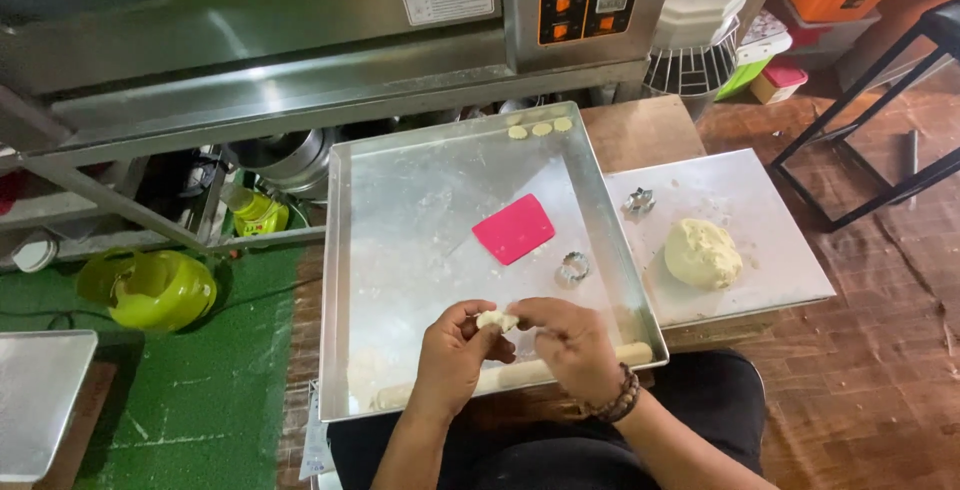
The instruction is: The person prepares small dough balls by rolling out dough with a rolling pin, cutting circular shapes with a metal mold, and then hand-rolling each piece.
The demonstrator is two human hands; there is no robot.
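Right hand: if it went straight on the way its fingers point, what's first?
The right hand points leftward at the small dough piece, already touching it; just beyond is the left hand. Depth looks shared.

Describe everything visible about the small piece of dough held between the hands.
The small piece of dough is pale cream, soft-looking and irregular, a little lump pinched between the fingertips of the left hand and right hand. Fingers cover part of it, so its full shape cannot be told. It is held above the near end of the metal tray, just over the wooden rolling pin, apart from both.
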